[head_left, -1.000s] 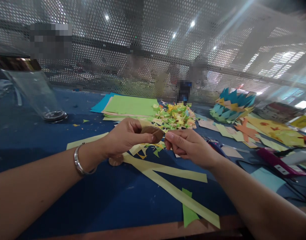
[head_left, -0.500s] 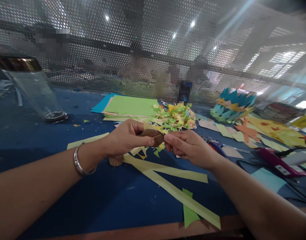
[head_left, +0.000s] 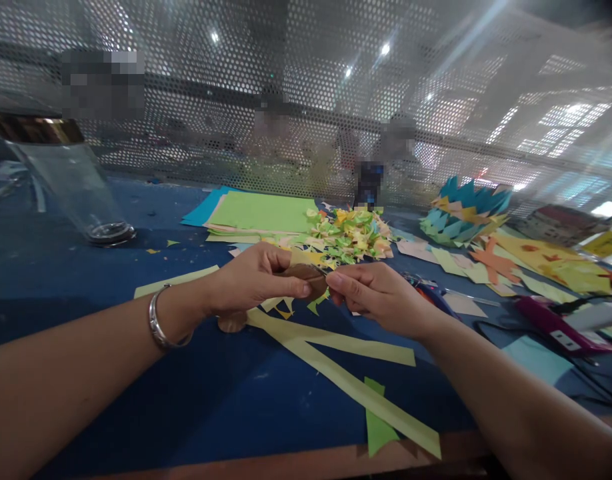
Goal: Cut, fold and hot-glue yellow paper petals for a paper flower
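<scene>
My left hand is closed, its thumb pressed over a flat, round brown piece whose exact kind I cannot make out. At the right edge of that piece, my right hand pinches with thumb and forefinger; what lies between those fingertips is too small to tell. Pale yellow paper shows just above the brown piece. A second round brown piece lies on the table below my left wrist. Long pale yellow paper strips spread beneath my hands, one crossing a green scrap.
Stacked coloured paper and a heap of folded paper bits lie beyond my hands. A glass bottle stands left. Rightward are a paper crown, a purple power strip with cables and paper scraps. A perforated screen closes the back.
The brown piece has turned slightly, showing more of its face. My right hand has shifted a little to the left; my left hand keeps its hold.
</scene>
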A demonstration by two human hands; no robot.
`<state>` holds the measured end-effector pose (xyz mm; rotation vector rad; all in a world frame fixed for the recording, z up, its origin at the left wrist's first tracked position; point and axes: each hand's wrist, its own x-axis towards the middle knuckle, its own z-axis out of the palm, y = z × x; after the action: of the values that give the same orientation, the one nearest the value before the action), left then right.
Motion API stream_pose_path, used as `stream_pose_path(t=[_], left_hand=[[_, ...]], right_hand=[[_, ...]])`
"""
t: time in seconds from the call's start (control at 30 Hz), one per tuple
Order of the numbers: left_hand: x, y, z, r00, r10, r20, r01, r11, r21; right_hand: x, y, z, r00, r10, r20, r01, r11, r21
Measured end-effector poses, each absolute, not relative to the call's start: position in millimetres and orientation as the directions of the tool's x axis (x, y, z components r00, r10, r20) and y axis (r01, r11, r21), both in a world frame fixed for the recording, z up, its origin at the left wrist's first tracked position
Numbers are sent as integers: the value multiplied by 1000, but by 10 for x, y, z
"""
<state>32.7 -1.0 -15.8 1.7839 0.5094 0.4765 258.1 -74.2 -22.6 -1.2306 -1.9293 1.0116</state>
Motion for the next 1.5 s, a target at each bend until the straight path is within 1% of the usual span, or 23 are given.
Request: stream_pose_path(t=[0.17,0.3,0.4,0.5,0.6,0.77,0.83,0.9,0.97,1.07,1.13,1.2,1.27,1.4,1.5], left_hand=[[333,-16,-174,790,610,70,99,-239,966],[360,-14,-177,758,649,69,118,-241,963],[372,-8,-175,768,636,73,151,-291,945],[367,-15,-182,789,612,59,201,-348,916],[360,-33,-191,802,597,28,231,-353,907],[367,-64,-188,804,595,-5,287,-381,879],[375,-82,-186,782,623,-17,308,-362,880],[385,-101,-188,743,669,-21,317,-324,892],[401,-112,-197,704,711,-10,274,-259,926],[436,-116,-220,684,729,33,82,-122,989],[462,-123,-235,691,720,66,-38,-55,998],[484,-138,-246,690,719,87,-96,-29,995],[493,-157,-251,661,743,102,-105,-43,994],[478,-168,-241,615,779,118,-53,-108,993],[459,-149,-222,603,786,133,-49,-130,990]], right_hand=[[2591,-727,-244,-358,926,119,442,280,-852],[2592,-708,-238,-309,937,166,449,297,-843],[2574,-703,-240,-262,937,229,461,331,-824],[2548,-699,-274,-245,930,274,513,364,-777],[2528,-692,-321,-228,925,305,565,381,-732],[2503,-697,-338,-257,905,340,596,425,-681],[2489,-701,-324,-242,906,347,594,421,-686],[2477,-699,-310,-216,917,336,575,398,-715],[2470,-693,-298,-184,922,340,544,383,-746],[2467,-689,-285,-114,923,366,455,376,-807],[2463,-699,-276,-71,928,367,364,366,-856],[2453,-716,-270,-46,933,358,299,355,-886],[2445,-727,-272,-34,933,358,288,353,-890],[2459,-714,-304,-56,933,357,315,356,-880],[2478,-700,-321,-76,942,325,278,334,-901]])
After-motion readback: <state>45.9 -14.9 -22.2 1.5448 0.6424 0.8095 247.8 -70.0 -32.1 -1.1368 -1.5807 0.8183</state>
